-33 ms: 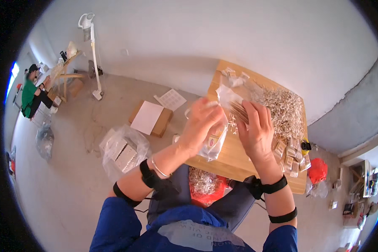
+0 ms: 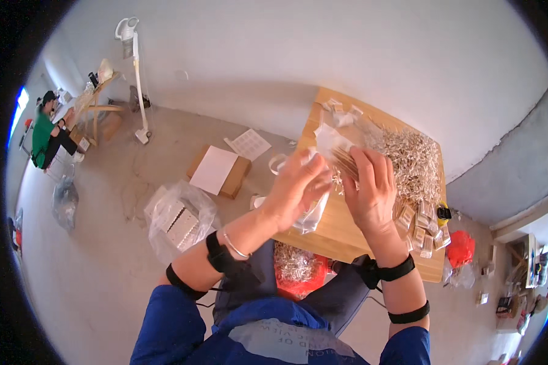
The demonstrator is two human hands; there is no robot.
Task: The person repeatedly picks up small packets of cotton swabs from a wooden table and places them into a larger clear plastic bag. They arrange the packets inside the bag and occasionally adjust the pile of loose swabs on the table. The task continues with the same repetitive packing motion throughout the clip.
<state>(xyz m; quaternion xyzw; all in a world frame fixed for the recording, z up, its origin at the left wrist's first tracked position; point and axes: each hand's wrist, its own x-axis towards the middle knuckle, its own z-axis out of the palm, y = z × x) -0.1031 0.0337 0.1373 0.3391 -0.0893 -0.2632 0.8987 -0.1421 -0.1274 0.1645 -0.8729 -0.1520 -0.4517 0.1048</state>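
Note:
In my right hand (image 2: 370,185) is a bundle of thin brown sticks (image 2: 345,162), which look like cotton swabs; the fingers close round it and the bundle points up and left. White film or paper (image 2: 330,139) lies just beyond the bundle. My left hand (image 2: 295,185), slightly blurred, is to the left of the bundle, thumb and fingers apart. Beneath it a clear plastic bag (image 2: 312,220) shows at the table's left edge, partly hidden by the hand. A large loose heap of similar sticks (image 2: 411,159) covers the table's right side.
Several small filled packs (image 2: 421,226) sit at the right of the wooden table (image 2: 341,228). Between my legs is a red bag of sticks (image 2: 298,271). Floor items include a cardboard box (image 2: 234,176) and a clear bag of white items (image 2: 181,222). Far left sits another person (image 2: 45,134).
My left hand has shifted slightly and now covers the coloured label on the clear bag that showed before. My right hand and its bundle stay nearly in place.

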